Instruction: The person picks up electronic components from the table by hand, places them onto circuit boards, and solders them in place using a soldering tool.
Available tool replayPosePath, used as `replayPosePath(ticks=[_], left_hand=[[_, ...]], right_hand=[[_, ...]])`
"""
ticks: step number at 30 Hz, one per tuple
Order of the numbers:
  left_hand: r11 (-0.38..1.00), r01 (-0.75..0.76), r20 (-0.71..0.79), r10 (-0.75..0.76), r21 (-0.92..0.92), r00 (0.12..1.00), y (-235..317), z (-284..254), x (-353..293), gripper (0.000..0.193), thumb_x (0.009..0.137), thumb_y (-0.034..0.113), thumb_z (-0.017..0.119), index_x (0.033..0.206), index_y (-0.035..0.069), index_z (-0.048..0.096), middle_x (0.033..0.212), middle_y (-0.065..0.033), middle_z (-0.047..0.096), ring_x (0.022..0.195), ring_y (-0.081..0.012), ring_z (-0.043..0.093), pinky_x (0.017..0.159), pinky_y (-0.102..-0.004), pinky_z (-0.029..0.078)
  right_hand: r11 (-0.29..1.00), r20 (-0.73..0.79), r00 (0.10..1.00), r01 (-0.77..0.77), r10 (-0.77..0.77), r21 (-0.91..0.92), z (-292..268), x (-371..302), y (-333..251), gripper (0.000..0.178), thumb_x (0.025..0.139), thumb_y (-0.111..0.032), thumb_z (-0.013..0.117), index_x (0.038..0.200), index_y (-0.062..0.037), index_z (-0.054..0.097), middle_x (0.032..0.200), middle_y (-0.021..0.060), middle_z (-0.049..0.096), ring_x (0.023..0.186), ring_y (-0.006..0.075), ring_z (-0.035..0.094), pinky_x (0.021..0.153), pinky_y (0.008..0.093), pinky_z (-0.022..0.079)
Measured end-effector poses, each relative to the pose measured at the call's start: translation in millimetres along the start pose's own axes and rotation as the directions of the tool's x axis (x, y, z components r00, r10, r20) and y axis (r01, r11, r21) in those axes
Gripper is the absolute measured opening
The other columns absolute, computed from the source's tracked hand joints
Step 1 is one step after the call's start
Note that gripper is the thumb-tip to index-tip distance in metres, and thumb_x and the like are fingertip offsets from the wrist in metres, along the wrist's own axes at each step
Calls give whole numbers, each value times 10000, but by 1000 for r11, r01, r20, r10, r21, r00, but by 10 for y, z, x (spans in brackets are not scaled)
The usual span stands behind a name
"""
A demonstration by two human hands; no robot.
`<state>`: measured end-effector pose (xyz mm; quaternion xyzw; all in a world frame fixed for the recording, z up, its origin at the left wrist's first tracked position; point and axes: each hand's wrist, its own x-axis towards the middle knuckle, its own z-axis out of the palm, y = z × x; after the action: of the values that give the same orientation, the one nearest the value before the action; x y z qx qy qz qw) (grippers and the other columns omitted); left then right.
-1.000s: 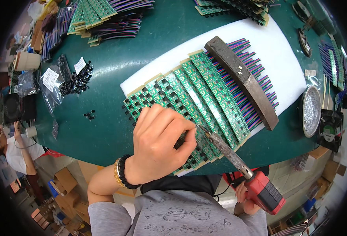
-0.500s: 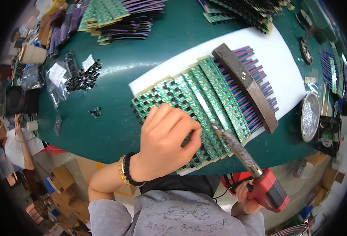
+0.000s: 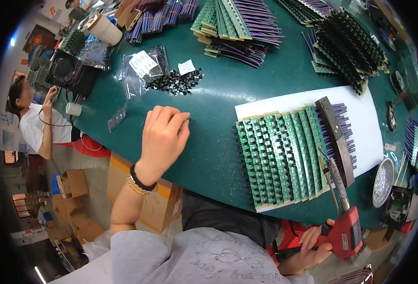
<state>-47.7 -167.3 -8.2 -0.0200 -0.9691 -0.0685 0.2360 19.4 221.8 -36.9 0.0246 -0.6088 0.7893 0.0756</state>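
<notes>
My left hand (image 3: 164, 137) is over the green table, its fingers drawn together in a pinch. A dark speck shows at the fingertips, too small and covered to tell whether it is gripped. My right hand (image 3: 310, 244) is wrapped round the grip of a red soldering gun (image 3: 344, 232), whose long metal barrel points up over the green circuit board strips (image 3: 277, 156). Those strips lie side by side on a white foam sheet (image 3: 367, 116), several bearing rows of small black parts. A dark bar (image 3: 337, 142) lies across their wire ends.
A loose pile of small black parts (image 3: 178, 83) lies beside a clear plastic bag (image 3: 145, 66). Stacks of wired boards (image 3: 223, 23) and black-studded strips (image 3: 353, 45) stand farther back. At right are a silvery dish (image 3: 383, 182) and a small fan (image 3: 398, 206). A person (image 3: 40, 123) sits at left.
My left hand has moved left, off the board strips to the bare table near the small black parts. The soldering gun's tip has shifted right across the strips. The whole view has swung left.
</notes>
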Motion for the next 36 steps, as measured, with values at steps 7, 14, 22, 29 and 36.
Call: replayPosePath(ticks=[7,14,22,29,36], left_hand=[[967,-252,263,251,-28,932,-298,56,41,163,730,-24,730,880,-3,670,844,-86,591,826,-270,554,738,-371,482],[938,-264,140,300,-225,944,-77,-21,349,186,690,-93,696,833,1,625,827,-117,600,791,-297,571,688,-367,479],[269,-428,-290,430,-863,855,1644,100,37,219,724,49,712,930,-15,673,837,-83,613,746,-256,591,653,-363,511],[275,-449,-341,362,-850,868,1809,241,-92,264,722,78,719,956,-37,678,830,-70,607,709,-232,560,615,-354,473],[356,-502,-304,484,-788,820,1767,241,-134,241,691,66,759,925,18,733,815,-31,636,691,-202,534,632,-342,523]], right_hand=[[999,21,999,28,-27,-25,67,-55,-34,734,957,-515,582,1291,107,385,527,8,413,361,101,369,364,254,368],[997,71,996,-54,50,58,198,-3,-44,683,967,-461,594,1313,79,361,512,12,397,377,122,381,388,282,390],[939,51,946,-325,321,115,377,-26,-169,692,816,42,613,1426,-72,309,747,172,631,565,178,568,548,286,475],[878,27,915,-395,403,272,355,57,-193,767,737,133,635,1404,-57,307,734,164,613,579,176,579,546,272,461],[811,54,877,-464,478,357,312,96,-193,785,715,146,628,1404,-41,302,718,142,597,579,173,579,540,268,455]])
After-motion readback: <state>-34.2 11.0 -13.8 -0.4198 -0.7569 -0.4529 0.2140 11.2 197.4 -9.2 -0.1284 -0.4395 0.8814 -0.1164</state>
